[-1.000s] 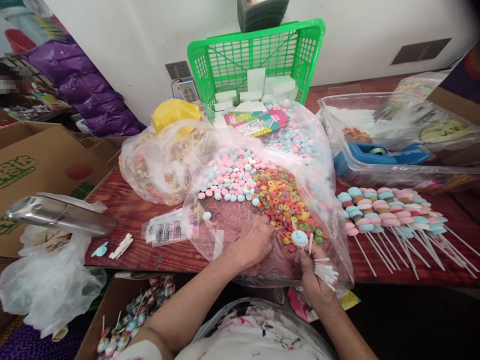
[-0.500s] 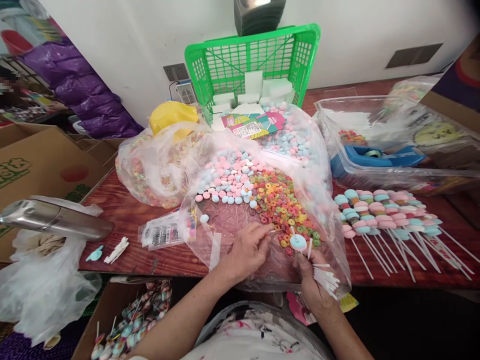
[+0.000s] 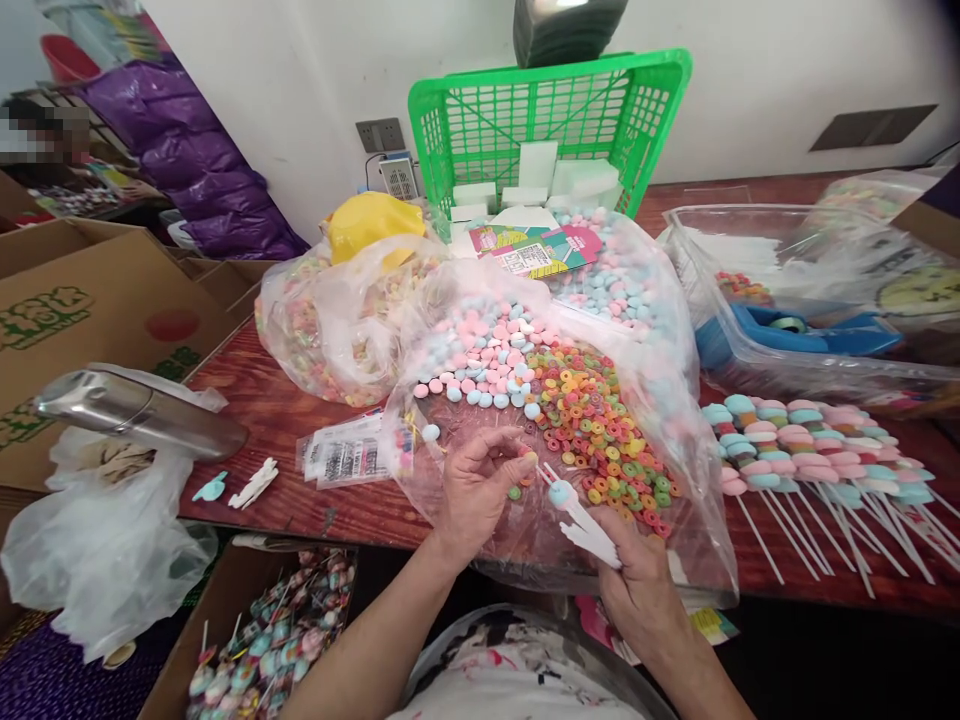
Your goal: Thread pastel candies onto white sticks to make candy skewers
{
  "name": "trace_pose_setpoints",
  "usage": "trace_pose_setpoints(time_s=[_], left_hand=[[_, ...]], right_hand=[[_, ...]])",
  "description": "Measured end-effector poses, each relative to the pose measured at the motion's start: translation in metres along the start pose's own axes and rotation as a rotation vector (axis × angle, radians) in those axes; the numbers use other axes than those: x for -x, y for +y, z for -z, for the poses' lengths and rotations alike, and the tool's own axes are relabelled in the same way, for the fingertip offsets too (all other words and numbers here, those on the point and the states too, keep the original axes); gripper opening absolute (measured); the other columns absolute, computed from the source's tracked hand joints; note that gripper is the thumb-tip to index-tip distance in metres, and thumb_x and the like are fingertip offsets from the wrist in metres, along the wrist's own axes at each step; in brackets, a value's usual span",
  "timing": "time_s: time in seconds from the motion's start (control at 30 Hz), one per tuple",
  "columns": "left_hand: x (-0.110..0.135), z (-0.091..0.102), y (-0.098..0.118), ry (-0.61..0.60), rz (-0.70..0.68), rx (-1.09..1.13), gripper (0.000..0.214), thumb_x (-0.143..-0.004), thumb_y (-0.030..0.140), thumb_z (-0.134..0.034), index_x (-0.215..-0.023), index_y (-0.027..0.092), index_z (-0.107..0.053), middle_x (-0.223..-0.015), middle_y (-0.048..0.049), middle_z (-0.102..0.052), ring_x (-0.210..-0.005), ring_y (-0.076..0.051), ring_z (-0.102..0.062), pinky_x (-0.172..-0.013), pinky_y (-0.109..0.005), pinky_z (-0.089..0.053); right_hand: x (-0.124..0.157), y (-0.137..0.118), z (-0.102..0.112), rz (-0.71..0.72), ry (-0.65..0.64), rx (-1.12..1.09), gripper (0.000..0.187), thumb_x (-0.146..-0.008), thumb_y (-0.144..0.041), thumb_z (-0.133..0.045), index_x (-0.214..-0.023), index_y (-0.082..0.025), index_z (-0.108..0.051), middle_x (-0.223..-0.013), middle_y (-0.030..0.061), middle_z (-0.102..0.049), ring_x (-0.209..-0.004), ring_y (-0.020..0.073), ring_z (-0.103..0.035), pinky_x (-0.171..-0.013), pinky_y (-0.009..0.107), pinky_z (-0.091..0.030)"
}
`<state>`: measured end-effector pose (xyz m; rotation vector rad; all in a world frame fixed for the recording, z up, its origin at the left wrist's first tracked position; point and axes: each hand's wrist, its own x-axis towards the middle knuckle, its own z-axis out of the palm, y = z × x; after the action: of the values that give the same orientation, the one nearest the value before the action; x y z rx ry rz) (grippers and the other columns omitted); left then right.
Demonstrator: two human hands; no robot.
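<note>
My left hand is closed, thumb and fingertips pinching a small orange-yellow gummy ring. Just to its right, my right hand grips a bundle of white sticks. Toward the left end of this bundle sits a blue marshmallow, with a stick tip poking out beyond it near the gummy ring. Behind both hands, loose gummy rings lie heaped on a clear plastic bag. Pink and blue marshmallows are spread beyond them.
Finished candy skewers lie at the right. Behind them stands a clear bin with a blue tape dispenser. A green basket is at the back, a steel flask at the left, a box of wrapped candies below.
My left hand has lifted from the gummy heap with a ring between its fingertips. My right hand has tilted the sticks leftward, toward it. The whole view has shifted slightly.
</note>
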<state>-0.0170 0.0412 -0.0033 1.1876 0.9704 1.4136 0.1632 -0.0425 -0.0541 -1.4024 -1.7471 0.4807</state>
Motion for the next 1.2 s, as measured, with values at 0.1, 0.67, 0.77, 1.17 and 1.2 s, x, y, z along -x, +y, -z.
trace_pose_setpoints(time_s=[0.1, 0.67, 0.77, 1.17, 1.2], left_hand=[[0.003, 0.004, 0.001, -0.098, -0.346, -0.346, 0.016, -0.080, 0.019, -0.069, -0.096, 0.021, -0.072, -0.083, -0.0035, -0.069, -0.077, -0.015, -0.065, -0.070, -0.028, -0.057], [0.004, -0.004, -0.006, -0.038, -0.092, -0.034, 0.044, -0.075, 0.020, -0.075, -0.118, 0.025, -0.066, -0.077, 0.0016, -0.066, -0.065, -0.010, -0.062, -0.059, -0.020, -0.054], [0.001, -0.006, -0.005, -0.028, 0.028, 0.087, 0.044, -0.074, 0.021, -0.076, -0.117, 0.024, -0.065, -0.074, 0.0032, -0.063, -0.057, -0.008, -0.058, -0.050, -0.019, -0.052], [0.005, 0.002, -0.005, -0.073, -0.355, -0.363, 0.043, -0.080, 0.010, -0.069, -0.119, 0.025, -0.065, -0.084, 0.0008, -0.069, -0.073, -0.010, -0.064, -0.069, -0.019, -0.055], [0.005, 0.002, -0.006, -0.060, -0.345, -0.340, 0.044, -0.081, 0.011, -0.069, -0.121, 0.026, -0.064, -0.083, 0.0013, -0.068, -0.072, -0.009, -0.064, -0.067, -0.019, -0.055]], right_hand=[[0.001, -0.002, 0.001, -0.027, -0.017, 0.038, 0.037, -0.080, -0.010, -0.047, -0.110, -0.022, -0.066, -0.085, 0.0045, -0.073, -0.068, 0.0205, -0.068, -0.058, 0.029, -0.052], [-0.007, -0.004, 0.000, 0.113, 0.136, -0.072, 0.032, -0.081, -0.006, -0.049, -0.105, -0.021, -0.063, -0.069, -0.0021, -0.068, -0.051, 0.0139, -0.061, -0.051, 0.022, -0.048], [-0.003, 0.002, 0.000, 0.107, 0.133, -0.064, 0.034, -0.079, -0.004, -0.048, -0.104, -0.022, -0.062, -0.064, -0.0041, -0.065, -0.047, 0.0127, -0.057, -0.047, 0.021, -0.045], [0.001, 0.008, -0.001, 0.007, 0.005, -0.055, 0.034, -0.081, -0.006, -0.046, -0.106, -0.021, -0.064, -0.071, -0.0004, -0.068, -0.056, 0.0160, -0.064, -0.051, 0.024, -0.050], [0.001, 0.009, 0.000, 0.023, -0.004, -0.049, 0.034, -0.080, -0.006, -0.046, -0.106, -0.021, -0.063, -0.071, -0.0005, -0.068, -0.056, 0.0160, -0.065, -0.051, 0.023, -0.050]])
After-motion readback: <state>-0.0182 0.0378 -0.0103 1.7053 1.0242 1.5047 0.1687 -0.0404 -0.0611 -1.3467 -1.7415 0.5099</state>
